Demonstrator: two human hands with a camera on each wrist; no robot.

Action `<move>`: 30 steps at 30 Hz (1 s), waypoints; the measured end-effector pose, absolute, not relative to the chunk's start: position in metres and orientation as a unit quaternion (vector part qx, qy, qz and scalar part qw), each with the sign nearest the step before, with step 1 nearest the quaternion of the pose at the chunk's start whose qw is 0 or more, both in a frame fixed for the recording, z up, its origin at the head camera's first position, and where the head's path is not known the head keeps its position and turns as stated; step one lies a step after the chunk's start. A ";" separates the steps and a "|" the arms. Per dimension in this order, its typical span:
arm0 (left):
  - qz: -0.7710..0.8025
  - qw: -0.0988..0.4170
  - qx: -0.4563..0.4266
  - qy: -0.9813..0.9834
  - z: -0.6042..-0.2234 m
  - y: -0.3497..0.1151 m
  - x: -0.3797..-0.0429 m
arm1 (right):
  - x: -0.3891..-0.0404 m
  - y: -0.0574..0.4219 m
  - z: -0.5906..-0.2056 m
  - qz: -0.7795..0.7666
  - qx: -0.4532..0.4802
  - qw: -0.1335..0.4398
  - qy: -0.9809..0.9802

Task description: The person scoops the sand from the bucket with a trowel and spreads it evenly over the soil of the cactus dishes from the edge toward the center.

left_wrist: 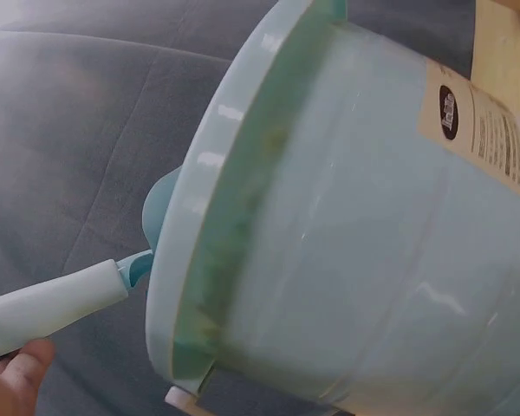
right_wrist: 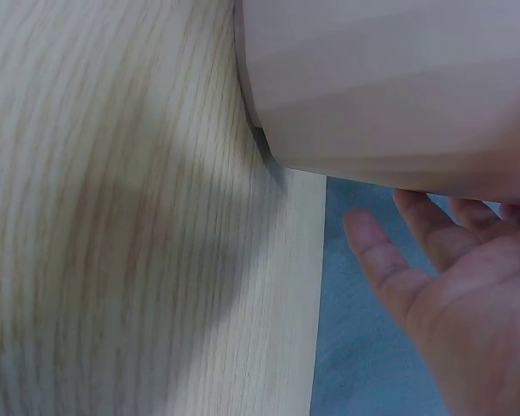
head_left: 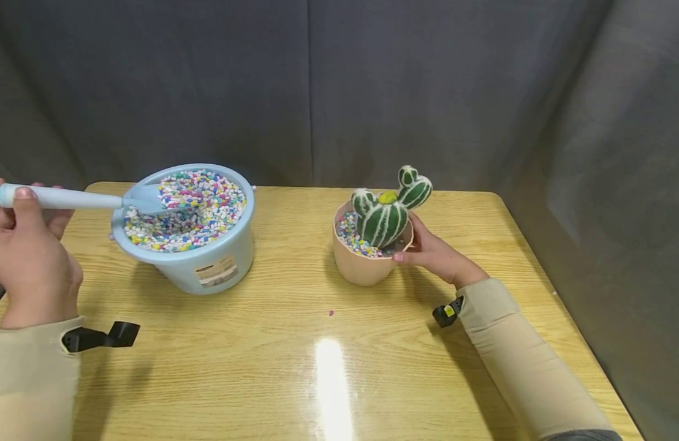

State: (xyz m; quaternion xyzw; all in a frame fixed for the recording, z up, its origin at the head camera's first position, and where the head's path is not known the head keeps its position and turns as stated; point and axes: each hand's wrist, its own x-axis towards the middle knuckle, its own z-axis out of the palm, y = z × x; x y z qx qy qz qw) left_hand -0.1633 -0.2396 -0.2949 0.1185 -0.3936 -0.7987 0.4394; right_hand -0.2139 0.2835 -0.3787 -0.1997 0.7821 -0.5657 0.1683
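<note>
My left hand (head_left: 33, 260) grips the pale blue handle of a hand trowel (head_left: 80, 199), thumb on top. The trowel's blade lies over the rim of a light blue bucket (head_left: 176, 275), among many small multicoloured pebbles (head_left: 223, 205). In the left wrist view the bucket wall (left_wrist: 347, 225) hides most of the blade. To the right stands a peach flowerpot (head_left: 361, 269) with a green toy cactus (head_left: 383, 225) leaning in it and some pebbles at its left side. My right hand (head_left: 436, 254) holds the flowerpot's right side, thumb at the front rim; fingertips (right_wrist: 416, 204) touch its wall.
Both things stand on a light wooden table (head_left: 262, 349). A single pink pebble (head_left: 331, 313) lies in front of the flowerpot. A dark grey curtain (head_left: 235, 79) hangs behind and at the right. The table's right edge runs beyond my right arm.
</note>
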 end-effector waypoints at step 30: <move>-0.842 0.348 0.098 -0.401 -0.314 -0.241 -0.156 | -0.215 0.284 -0.380 -0.566 -0.207 0.169 0.780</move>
